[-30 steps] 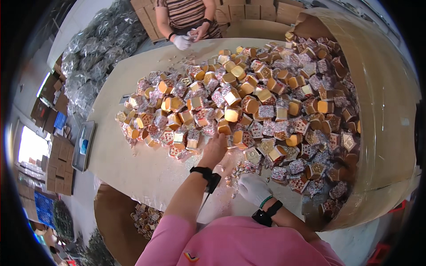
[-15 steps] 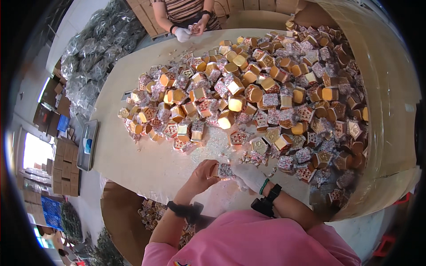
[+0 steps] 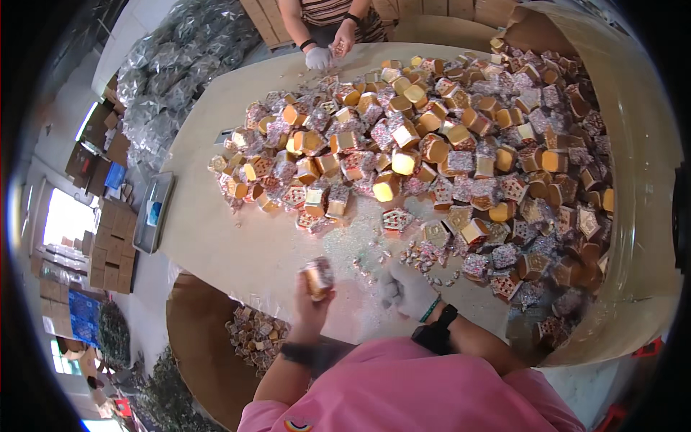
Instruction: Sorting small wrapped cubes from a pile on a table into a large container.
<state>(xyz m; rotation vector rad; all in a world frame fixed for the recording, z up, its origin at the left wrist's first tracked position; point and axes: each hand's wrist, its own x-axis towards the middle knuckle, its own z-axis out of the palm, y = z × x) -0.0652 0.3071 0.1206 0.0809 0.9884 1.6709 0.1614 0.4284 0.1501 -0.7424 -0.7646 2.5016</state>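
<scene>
My left hand [image 3: 311, 299] is raised near the table's front edge and holds a small glittery house-shaped box [image 3: 317, 277] with a gold inside. My right hand [image 3: 404, 289], in a white glove, rests on the tabletop beside a patch of loose glitter [image 3: 353, 248]. A big heap of the same little boxes [image 3: 432, 151], gold and red-patterned, covers the middle and right of the pale table [image 3: 216, 237]. Both wrists carry black bands.
Across the table another person's hands [image 3: 327, 52] work on a box. A brown bin with finished boxes [image 3: 255, 335] stands below the table at my left. Clear bags [image 3: 162, 79] pile at the far left. A tall cardboard wall [image 3: 633, 180] curves along the right.
My left hand pulled back from the heap toward me and now holds one box up. My right hand slid onto the tabletop near the glitter.
</scene>
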